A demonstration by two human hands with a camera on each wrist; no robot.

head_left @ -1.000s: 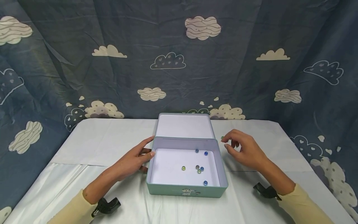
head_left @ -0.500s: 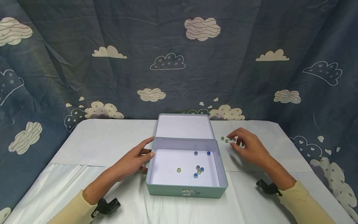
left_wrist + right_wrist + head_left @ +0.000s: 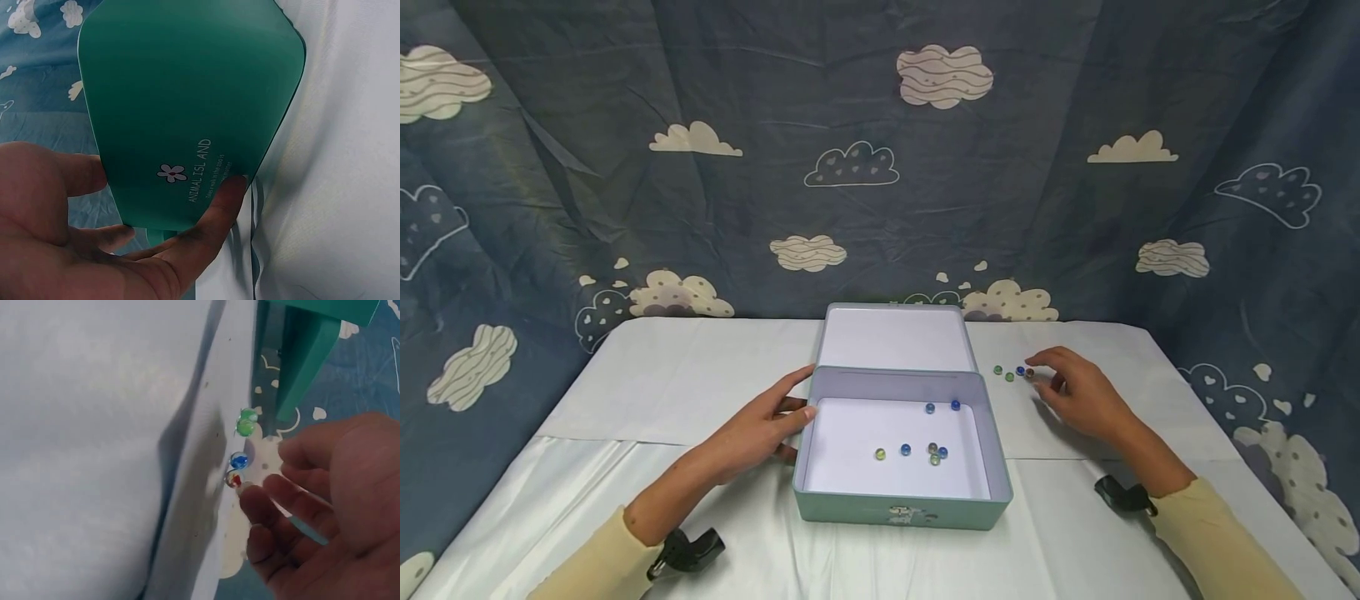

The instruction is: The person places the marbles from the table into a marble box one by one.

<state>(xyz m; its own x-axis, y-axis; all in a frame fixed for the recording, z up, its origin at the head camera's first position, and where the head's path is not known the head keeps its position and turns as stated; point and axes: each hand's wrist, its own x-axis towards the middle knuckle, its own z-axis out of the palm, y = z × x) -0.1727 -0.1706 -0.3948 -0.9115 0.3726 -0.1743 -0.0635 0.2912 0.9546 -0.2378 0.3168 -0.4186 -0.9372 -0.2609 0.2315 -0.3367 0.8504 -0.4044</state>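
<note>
A green tin box [image 3: 898, 510] with a pale inside stands on the white cloth, lid [image 3: 895, 337] folded back. Inside lie several marbles, among them a yellow-green marble [image 3: 880, 454] and a blue marble [image 3: 906, 450]. My left hand [image 3: 767, 421] rests on the box's left side, thumb at the rim, fingers spread along the outer wall. Right of the box, my right hand [image 3: 1078, 396] is beside a row of loose marbles. Its index finger and thumb stand apart near a red-brown marble [image 3: 233, 479]. A blue marble [image 3: 239, 460] and two green marbles [image 3: 245, 427] lie beyond.
White cloth [image 3: 715, 383] covers the table, with a crease across it. Behind hangs a dark blue cloud-patterned curtain [image 3: 760, 200]. A black camera mount sits on each wrist, the left mount [image 3: 688, 552] and the right mount [image 3: 1123, 495].
My right hand has moved right, away from the box, uncovering the row of marbles. Inside the box, a blue marble has rolled from the front toward the middle. My left hand stays put.
</note>
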